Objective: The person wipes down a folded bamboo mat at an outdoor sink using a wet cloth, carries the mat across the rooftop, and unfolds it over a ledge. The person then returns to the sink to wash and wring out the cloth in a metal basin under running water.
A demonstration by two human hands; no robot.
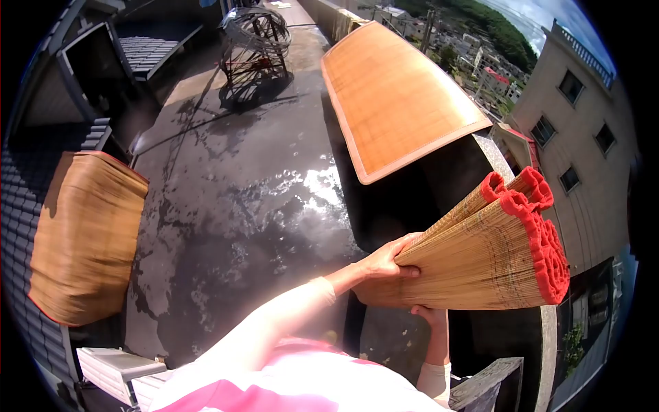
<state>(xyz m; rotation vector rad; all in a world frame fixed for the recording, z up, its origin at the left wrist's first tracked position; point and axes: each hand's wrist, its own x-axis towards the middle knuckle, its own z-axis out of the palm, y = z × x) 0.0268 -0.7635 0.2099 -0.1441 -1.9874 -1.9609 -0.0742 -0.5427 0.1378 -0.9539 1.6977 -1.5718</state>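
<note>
Left of the rolled straw mat, I see wet rooftop floor spreading wide. Behind the roll passes the parapet's pale edge; beyond it, an orange-tan mat hangs draped. On my feed, the left hand is partly closed, pinching the roll's near end between thumb and fingers. The right hand touches its underside; its fingers' spread I cannot tell.

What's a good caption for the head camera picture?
Left hand grips a bundled, red-trimmed mat, right hand at its lower edge, on a sunny rooftop near an orange mat.
</note>
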